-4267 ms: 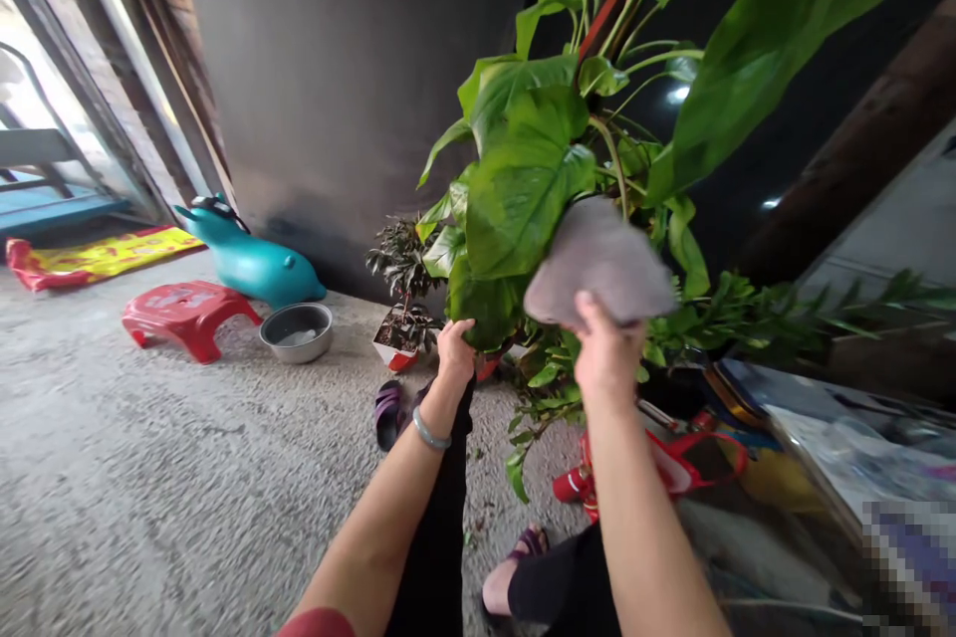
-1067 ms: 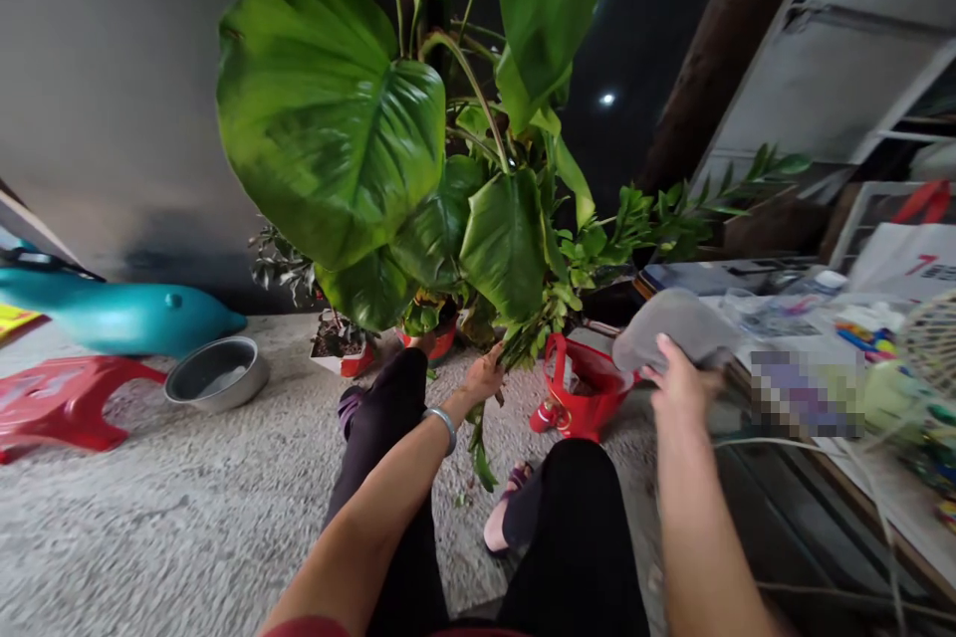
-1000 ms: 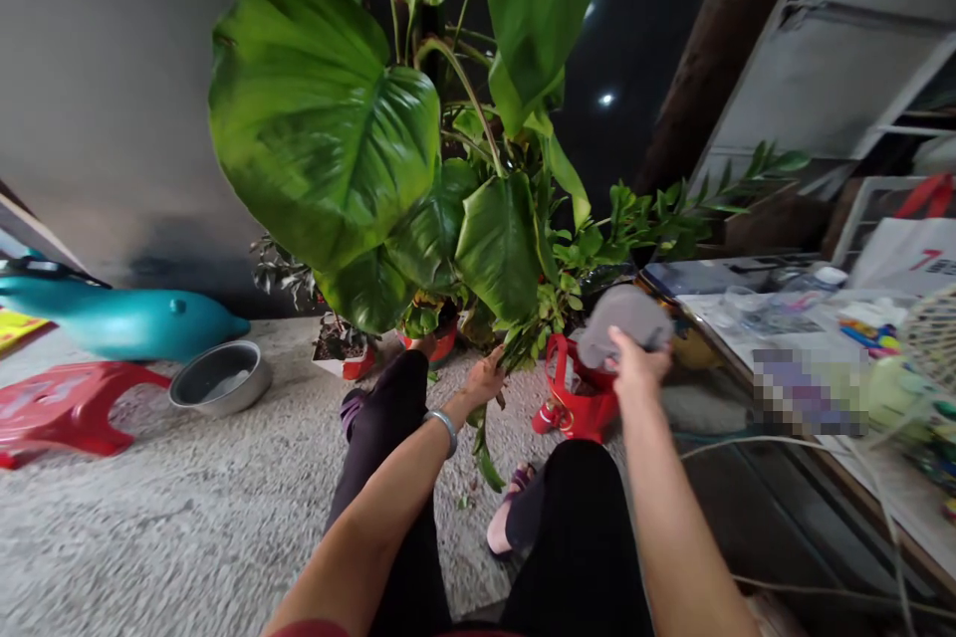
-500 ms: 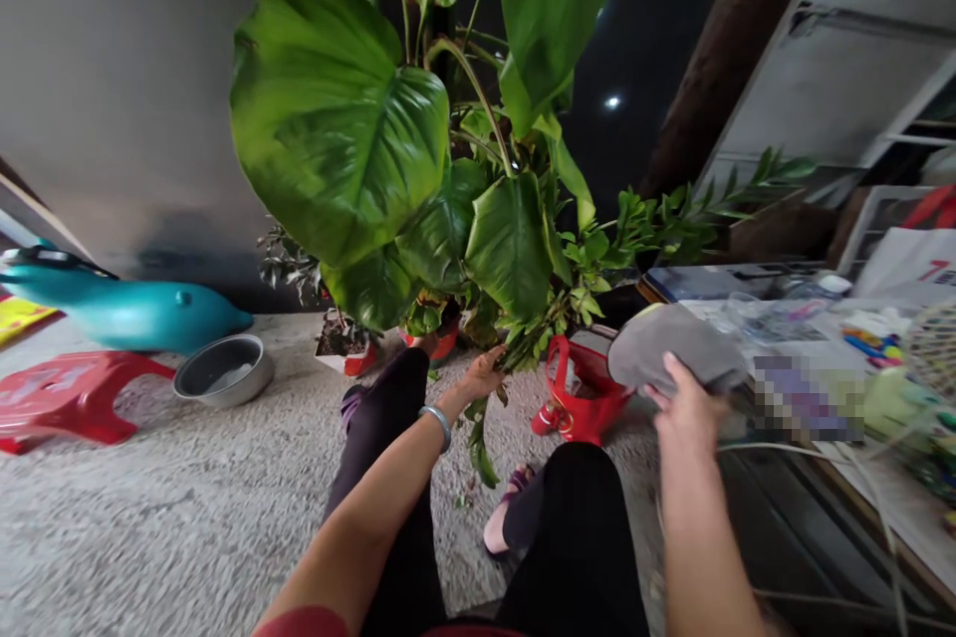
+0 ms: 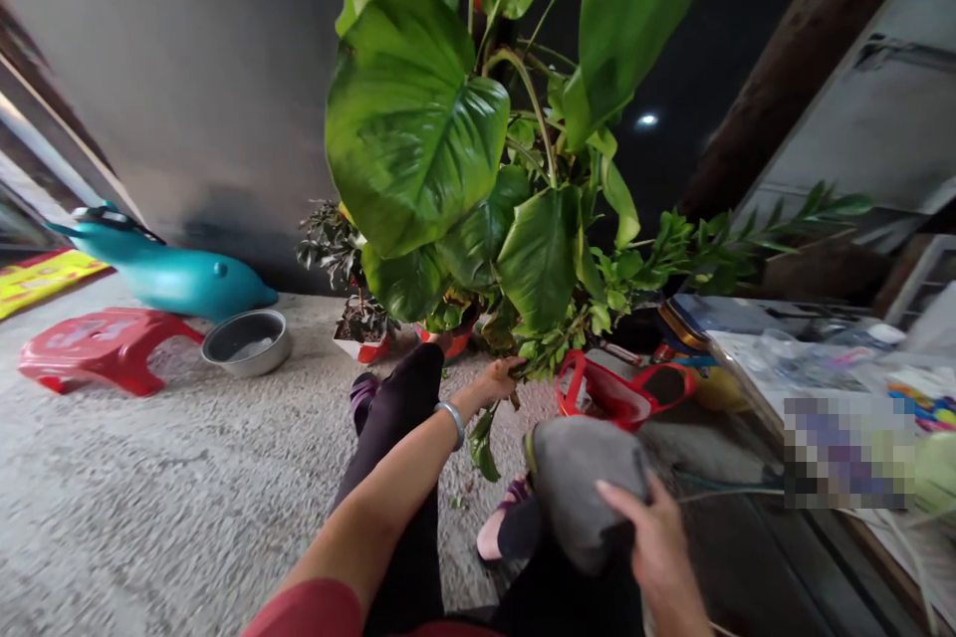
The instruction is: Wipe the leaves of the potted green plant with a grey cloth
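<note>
My left hand [image 5: 496, 384], with a bangle on the wrist, is closed round leafy stems [image 5: 539, 358] low at the front of a big-leaved potted plant [image 5: 418, 124]. A drooping leaf [image 5: 485, 446] hangs below that hand. In my right hand [image 5: 657, 532] is a grey cloth [image 5: 587, 478] with a yellowish edge, held bunched above my right knee. It covers part of my leg. Just beyond the cloth stands a red bag or basket [image 5: 572, 380] with loop handles, apart from both hands.
At left are a red plastic stool [image 5: 105, 343], a round metal pan [image 5: 246, 343] and a teal animal-shaped ride-on toy [image 5: 194, 281]. A small potted plant [image 5: 362, 323] stands by the dark wall. To the right is a cluttered table [image 5: 762, 378], with cables hanging near it.
My right hand has brought the grey cloth down and left, from beside the table to above my knee. My left hand stays on the stems. The view has turned left.
</note>
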Demonstrator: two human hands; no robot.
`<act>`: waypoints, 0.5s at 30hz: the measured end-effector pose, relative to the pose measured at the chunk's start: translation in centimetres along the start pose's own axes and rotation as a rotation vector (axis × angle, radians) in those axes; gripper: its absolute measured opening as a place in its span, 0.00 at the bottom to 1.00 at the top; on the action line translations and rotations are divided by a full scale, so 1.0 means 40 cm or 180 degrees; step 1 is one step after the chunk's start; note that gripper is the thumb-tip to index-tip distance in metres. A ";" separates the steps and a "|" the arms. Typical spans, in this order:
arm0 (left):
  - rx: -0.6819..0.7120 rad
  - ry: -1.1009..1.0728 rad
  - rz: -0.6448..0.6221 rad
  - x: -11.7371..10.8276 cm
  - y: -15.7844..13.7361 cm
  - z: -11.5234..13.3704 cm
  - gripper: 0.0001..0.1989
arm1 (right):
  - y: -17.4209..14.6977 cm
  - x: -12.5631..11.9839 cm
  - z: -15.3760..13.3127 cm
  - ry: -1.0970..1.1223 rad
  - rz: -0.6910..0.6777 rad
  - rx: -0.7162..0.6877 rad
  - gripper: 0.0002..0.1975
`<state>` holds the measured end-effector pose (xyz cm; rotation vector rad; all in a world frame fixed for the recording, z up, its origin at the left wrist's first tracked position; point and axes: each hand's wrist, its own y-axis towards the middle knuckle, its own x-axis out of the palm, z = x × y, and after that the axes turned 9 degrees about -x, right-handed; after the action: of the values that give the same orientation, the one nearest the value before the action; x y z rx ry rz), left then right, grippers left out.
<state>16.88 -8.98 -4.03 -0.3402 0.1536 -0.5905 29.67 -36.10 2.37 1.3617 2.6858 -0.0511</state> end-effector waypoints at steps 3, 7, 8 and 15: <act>-0.0194 0.0529 0.0086 0.001 -0.024 0.012 0.37 | 0.094 0.000 -0.113 0.0406 0.1065 -0.0704 0.34; -0.0312 0.0706 0.0073 -0.003 -0.051 0.028 0.37 | 0.175 0.118 -0.170 0.0062 0.0951 -0.1281 0.45; -0.0358 0.0710 0.0039 -0.006 -0.054 0.032 0.38 | 0.170 0.154 -0.157 -0.0151 0.0633 -0.1080 0.44; -0.0394 0.0754 0.0190 -0.027 -0.043 0.038 0.38 | -0.068 0.180 0.019 -0.0307 -0.1078 -0.0015 0.23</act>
<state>15.47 -9.30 -1.97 -0.3835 0.4279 -0.5624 23.36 -32.01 0.60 0.8648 2.7977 -0.1392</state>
